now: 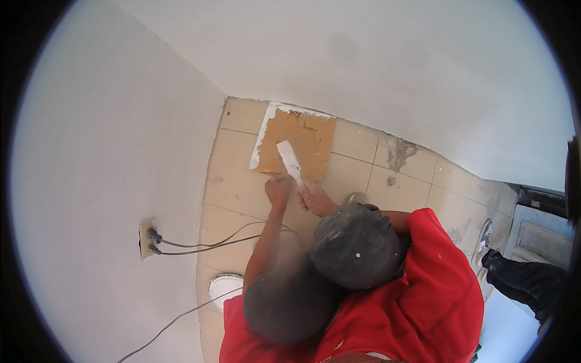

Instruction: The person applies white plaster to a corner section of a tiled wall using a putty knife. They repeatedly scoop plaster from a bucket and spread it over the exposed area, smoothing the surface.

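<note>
My right hand (317, 199) is closed around the handle of a putty knife (290, 159). The knife's blade is coated white and points up and left over a brown board (302, 136). White paste covers the board's left and far edges, and its brown face looks rough in places. My left hand (278, 189) is closed at the near edge of that board, just left of the knife; its fingertips are hidden. Both forearms reach past my dark-clad knees (357, 245), and my sleeves are red.
A round tub of white paste (225, 289) stands left of my left arm. Dark cords (212, 244) run from a wall outlet (147, 239) across the tiled floor (236, 181). White walls meet beyond the board. At right are another person's dark-trousered leg (523, 281) and a grey panelled door (540, 233).
</note>
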